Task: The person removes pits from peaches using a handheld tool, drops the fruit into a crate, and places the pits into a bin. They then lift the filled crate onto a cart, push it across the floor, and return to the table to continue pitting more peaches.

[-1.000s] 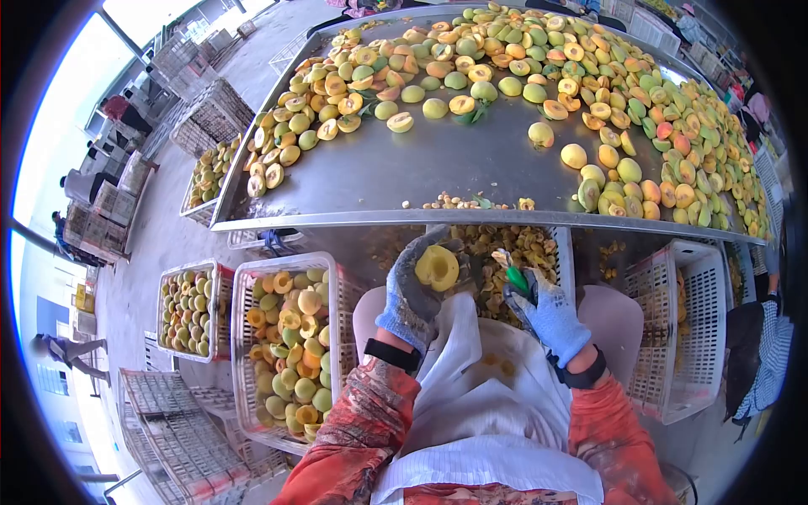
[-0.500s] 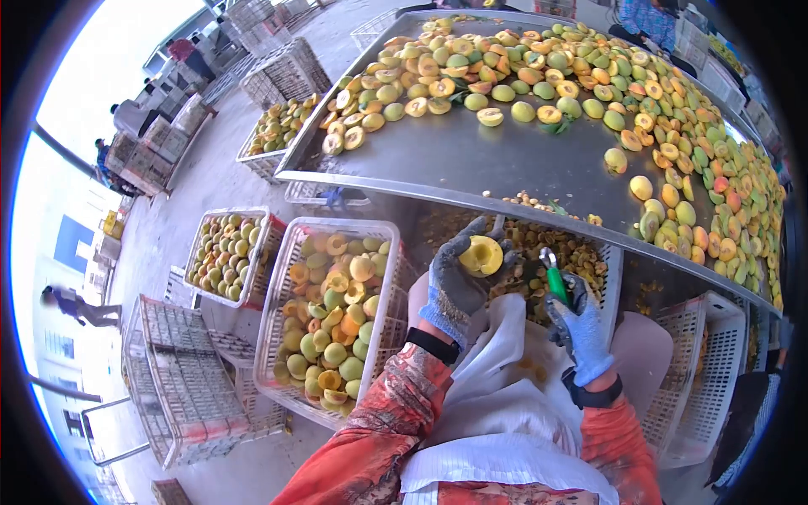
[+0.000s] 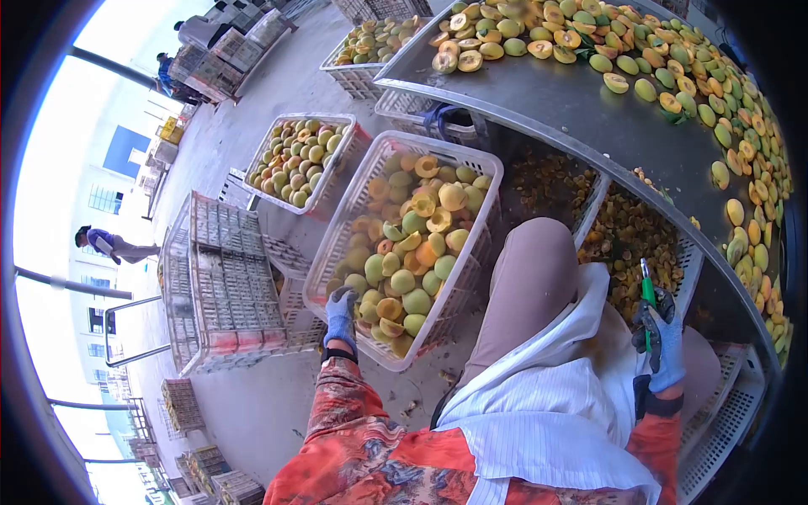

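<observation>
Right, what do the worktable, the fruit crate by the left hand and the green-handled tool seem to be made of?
Worktable: metal, probably stainless steel; smooth, grey, softly reflective.
Fruit crate: likely moulded plastic; off-white, with regular slots in its walls.
Green-handled tool: shiny, metal-looking tip; bright, even-coloured handle, perhaps plastic.

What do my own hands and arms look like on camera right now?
The left hand and right hand wear light blue gloves with dark grey fingers. Dark bands circle both wrists. The sleeves are red-orange; the left one shows a mottled dark and greyish print.
</observation>
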A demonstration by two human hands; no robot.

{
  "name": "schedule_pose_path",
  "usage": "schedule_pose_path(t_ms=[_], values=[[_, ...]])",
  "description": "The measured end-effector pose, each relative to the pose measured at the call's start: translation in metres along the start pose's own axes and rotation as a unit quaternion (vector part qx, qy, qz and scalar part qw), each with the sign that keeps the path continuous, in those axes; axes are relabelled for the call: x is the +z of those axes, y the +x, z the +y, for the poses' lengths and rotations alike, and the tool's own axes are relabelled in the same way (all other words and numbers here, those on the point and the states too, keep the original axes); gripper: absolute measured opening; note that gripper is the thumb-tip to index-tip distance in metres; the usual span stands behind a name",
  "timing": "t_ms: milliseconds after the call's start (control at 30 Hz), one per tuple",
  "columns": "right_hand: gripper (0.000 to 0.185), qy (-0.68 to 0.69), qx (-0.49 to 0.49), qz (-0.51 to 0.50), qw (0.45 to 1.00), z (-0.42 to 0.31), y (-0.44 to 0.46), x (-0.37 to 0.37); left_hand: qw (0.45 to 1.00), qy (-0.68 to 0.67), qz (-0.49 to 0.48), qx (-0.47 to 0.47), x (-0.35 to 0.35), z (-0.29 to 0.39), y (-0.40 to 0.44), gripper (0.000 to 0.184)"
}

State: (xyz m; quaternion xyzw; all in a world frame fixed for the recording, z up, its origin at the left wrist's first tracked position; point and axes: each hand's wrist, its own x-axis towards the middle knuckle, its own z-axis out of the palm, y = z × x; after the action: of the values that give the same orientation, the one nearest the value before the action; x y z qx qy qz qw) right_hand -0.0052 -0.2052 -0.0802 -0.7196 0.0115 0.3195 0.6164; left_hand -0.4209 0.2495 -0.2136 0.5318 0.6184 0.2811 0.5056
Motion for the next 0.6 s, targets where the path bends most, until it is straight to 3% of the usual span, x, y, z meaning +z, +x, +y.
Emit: schedule_pose_path(t_ms=[33, 67, 100, 133, 167, 200, 267, 300, 367, 467, 500, 600], values=[[0.024, 0.016, 0.018, 0.0, 1.0, -0.003, 0.0, 0.005, 1.0, 0.002, 0.005, -0.006, -0.007, 0.0, -0.01, 0.033], [0.024, 0.019, 0.015, -0.013, 1.0, 0.001, 0.004, 0.004, 0.968, 0.237, -0.008, 0.085, -0.008, -0.001, -0.021, 0.039], [0.024, 0.016, 0.016, -0.007, 1.0, 0.002, 0.005, 0.01, 0.874, 0.452, -0.03, 0.174, -0.003, 0.01, -0.035, 0.046], [0.024, 0.023, 0.023, -0.03, 0.999, -0.003, 0.003, 0.014, 0.825, 0.556, -0.082, 0.051, 0.008, 0.035, -0.053, 0.056], [0.024, 0.029, 0.025, -0.039, 0.998, -0.011, 0.0, 0.011, 0.779, 0.62, -0.082, 0.042, 0.016, 0.034, -0.064, 0.056], [0.023, 0.042, 0.034, -0.027, 0.998, -0.024, -0.008, 0.014, 0.761, 0.643, -0.053, 0.07, 0.014, -0.001, -0.054, 0.057], [0.023, 0.056, 0.032, 0.014, 0.998, -0.035, -0.019, 0.009, 0.752, 0.653, -0.085, 0.012, 0.007, -0.033, -0.033, 0.062], [0.023, 0.06, 0.024, 0.032, 0.997, -0.03, -0.019, 0.002, 0.739, 0.67, -0.065, 0.037, 0.006, -0.041, -0.029, 0.065], [0.022, 0.057, -0.019, 0.061, 0.996, -0.024, -0.026, -0.017, 0.715, 0.691, -0.101, 0.002, 0.006, -0.033, -0.015, 0.068], [0.02, 0.014, 0.011, 0.114, 0.993, -0.033, -0.04, -0.028, 0.716, 0.68, -0.155, -0.04, -0.005, -0.052, 0.018, 0.07], [0.02, 0.02, -0.004, 0.107, 0.994, -0.032, -0.04, -0.03, 0.734, 0.662, -0.131, -0.077, 0.012, -0.013, -0.008, 0.07], [0.023, -0.058, -0.007, 0.097, 0.994, -0.025, -0.024, -0.04, 0.743, 0.663, -0.092, 0.02, 0.017, -0.022, -0.034, 0.071]])
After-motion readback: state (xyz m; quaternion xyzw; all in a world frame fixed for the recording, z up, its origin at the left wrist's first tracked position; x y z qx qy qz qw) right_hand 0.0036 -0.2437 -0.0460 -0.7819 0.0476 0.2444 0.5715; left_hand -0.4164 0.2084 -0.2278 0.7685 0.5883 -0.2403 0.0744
